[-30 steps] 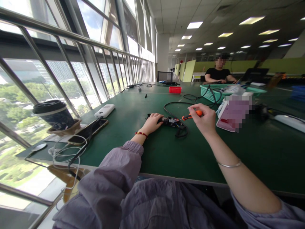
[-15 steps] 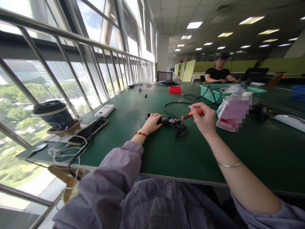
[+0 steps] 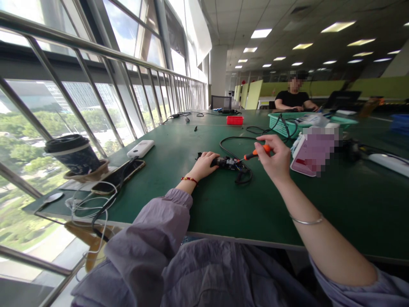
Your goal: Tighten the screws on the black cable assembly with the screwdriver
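Note:
My left hand (image 3: 206,165) is closed over one end of a black device (image 3: 227,163) with exposed inner parts, pressing it to the green table (image 3: 172,179). What kind of device it is, I cannot make out. An orange and black screwdriver (image 3: 257,152) is held by its handle in my right hand (image 3: 273,157), thumb and fingers pinched round it. Its thin shaft slants down to the left, and the tip meets the device's open part. A black cable (image 3: 223,143) curves behind the device, with a loop lying just right of it.
A pink-framed upright thing (image 3: 311,153), partly blurred, and a green basket (image 3: 277,124) stand right. A red box (image 3: 234,120) is farther back. Left are a lidded cup (image 3: 73,155), a phone (image 3: 119,177), a white power bank (image 3: 140,149) and white cables. Across sits a person (image 3: 294,96).
Both hands stay almost in place. The fingers of my right hand have shifted slightly on the screwdriver handle, and its tip remains at the device.

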`<state>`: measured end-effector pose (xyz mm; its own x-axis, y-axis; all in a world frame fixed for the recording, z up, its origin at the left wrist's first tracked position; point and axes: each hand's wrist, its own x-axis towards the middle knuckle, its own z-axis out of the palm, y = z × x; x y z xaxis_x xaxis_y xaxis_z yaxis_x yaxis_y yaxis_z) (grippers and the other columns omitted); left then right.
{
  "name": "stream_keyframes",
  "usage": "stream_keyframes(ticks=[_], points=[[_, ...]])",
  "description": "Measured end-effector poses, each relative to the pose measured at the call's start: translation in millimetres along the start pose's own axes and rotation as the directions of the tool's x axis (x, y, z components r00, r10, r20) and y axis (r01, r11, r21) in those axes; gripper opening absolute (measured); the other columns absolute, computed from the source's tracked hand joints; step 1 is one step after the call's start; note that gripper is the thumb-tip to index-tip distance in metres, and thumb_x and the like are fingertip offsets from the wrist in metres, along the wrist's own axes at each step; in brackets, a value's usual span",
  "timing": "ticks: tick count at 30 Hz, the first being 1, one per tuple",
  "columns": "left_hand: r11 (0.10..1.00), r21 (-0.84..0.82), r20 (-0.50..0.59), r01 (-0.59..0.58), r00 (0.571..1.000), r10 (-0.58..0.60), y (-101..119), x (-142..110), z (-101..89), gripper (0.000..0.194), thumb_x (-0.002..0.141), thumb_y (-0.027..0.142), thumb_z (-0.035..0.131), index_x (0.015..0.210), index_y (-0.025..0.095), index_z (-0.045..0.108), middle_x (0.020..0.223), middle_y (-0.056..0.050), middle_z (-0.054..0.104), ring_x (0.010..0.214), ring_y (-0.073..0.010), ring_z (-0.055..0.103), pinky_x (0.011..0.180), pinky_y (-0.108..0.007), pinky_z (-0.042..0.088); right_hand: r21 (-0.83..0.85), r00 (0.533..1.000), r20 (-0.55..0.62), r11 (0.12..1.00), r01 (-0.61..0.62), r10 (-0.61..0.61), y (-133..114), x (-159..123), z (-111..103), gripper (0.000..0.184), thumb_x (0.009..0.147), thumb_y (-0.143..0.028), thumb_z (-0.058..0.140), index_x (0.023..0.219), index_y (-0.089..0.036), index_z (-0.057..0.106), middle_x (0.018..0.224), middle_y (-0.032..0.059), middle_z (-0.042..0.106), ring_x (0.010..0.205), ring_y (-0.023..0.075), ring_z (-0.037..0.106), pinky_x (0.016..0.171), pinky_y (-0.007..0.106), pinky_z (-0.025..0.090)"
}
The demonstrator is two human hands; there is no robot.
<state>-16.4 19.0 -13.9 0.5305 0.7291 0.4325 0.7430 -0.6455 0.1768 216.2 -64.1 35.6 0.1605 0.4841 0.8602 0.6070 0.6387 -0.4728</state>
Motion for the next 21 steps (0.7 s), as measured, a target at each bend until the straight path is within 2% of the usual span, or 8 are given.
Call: stream_keyframes(ticks=[3,5,7,10,12,15,18,21], points=[[1.0,0.004,0.007,0.006,1.0,-0.006,0.7,-0.3,-0.8,0.042,0.08,0.023,0.062,0.122,0.017,0.056,0.123,-0.009,0.057,0.115,-0.0266,0.047,0.104,-0.04,0.04,0.033,0.997,-0.041,0.997,0.073,-0.072,1.7,0.6,2.0,0.028,0.08,-0.033,0.061,0.105,-0.022,0.058,0.072,-0.0008,0.056,0.069,0.0159,0.057,0.073,0.034,0.049],[1.0,0.002,0.007,0.005,1.0,-0.005,0.9,-0.5,-1.0,0.042,0.08,0.023,0.062,0.122,0.018,0.056,0.123,-0.008,0.057,0.115,-0.0264,0.047,0.104,-0.04,0.04,0.047,0.994,-0.047,0.994,0.097,-0.095,2.5,1.0,2.8,0.03,0.08,-0.032,0.06,0.107,-0.022,0.057,0.078,0.0005,0.058,0.073,0.0163,0.058,0.077,0.035,0.049],[1.0,0.001,0.004,0.004,1.0,-0.004,0.8,-0.5,-0.9,0.041,0.081,0.023,0.061,0.121,0.019,0.056,0.122,-0.007,0.057,0.115,-0.0264,0.047,0.104,-0.04,0.04,0.032,0.997,-0.041,0.997,0.074,-0.072,2.0,1.1,2.3,0.027,0.08,-0.033,0.06,0.104,-0.022,0.058,0.074,-0.0002,0.057,0.07,0.0161,0.058,0.074,0.034,0.049],[1.0,0.0,0.001,0.005,1.0,-0.005,0.4,-0.4,-0.6,0.041,0.081,0.024,0.061,0.121,0.019,0.056,0.122,-0.007,0.057,0.115,-0.0265,0.047,0.104,-0.04,0.04,-0.01,1.0,-0.004,1.0,0.0,0.0,-0.7,0.7,0.2,0.018,0.08,-0.037,0.06,0.088,-0.021,0.062,0.059,-0.0026,0.052,0.059,0.0149,0.054,0.065,0.031,0.048],[1.0,0.001,0.004,0.005,1.0,-0.005,0.4,-0.4,-0.6,0.041,0.081,0.024,0.061,0.122,0.019,0.056,0.123,-0.008,0.057,0.115,-0.0267,0.046,0.104,-0.04,0.04,-0.025,1.0,0.014,0.999,-0.026,0.026,-2.2,0.3,-0.7,0.018,0.08,-0.039,0.059,0.081,-0.021,0.062,0.057,-0.0023,0.052,0.056,0.0145,0.053,0.062,0.031,0.046],[1.0,0.008,0.006,0.007,1.0,-0.007,0.8,-0.4,-0.9,0.042,0.081,0.024,0.061,0.122,0.018,0.055,0.122,-0.008,0.057,0.115,-0.027,0.047,0.104,-0.04,0.04,-0.015,1.0,-0.02,1.0,0.012,-0.012,-1.4,0.1,0.4,0.019,0.08,-0.035,0.06,0.092,-0.021,0.061,0.065,-0.0011,0.055,0.063,0.0156,0.056,0.067,0.032,0.048],[1.0,0.008,0.006,0.006,1.0,-0.006,1.1,-0.6,-1.2,0.042,0.081,0.024,0.061,0.122,0.017,0.055,0.123,-0.009,0.057,0.115,-0.0269,0.046,0.104,-0.04,0.04,0.024,0.996,-0.041,0.996,0.086,-0.085,1.9,0.5,2.8,0.028,0.08,-0.031,0.059,0.106,-0.022,0.057,0.078,0.0011,0.059,0.073,0.017,0.059,0.076,0.036,0.05],[1.0,0.003,0.004,0.003,1.0,-0.003,0.6,-0.6,-0.9,0.042,0.081,0.024,0.061,0.122,0.018,0.056,0.122,-0.008,0.057,0.115,-0.0266,0.047,0.103,-0.04,0.041,0.038,0.995,-0.042,0.995,0.09,-0.088,3.7,1.1,3.4,0.027,0.08,-0.03,0.059,0.106,-0.022,0.057,0.081,0.0017,0.059,0.074,0.0167,0.059,0.077,0.036,0.05]])
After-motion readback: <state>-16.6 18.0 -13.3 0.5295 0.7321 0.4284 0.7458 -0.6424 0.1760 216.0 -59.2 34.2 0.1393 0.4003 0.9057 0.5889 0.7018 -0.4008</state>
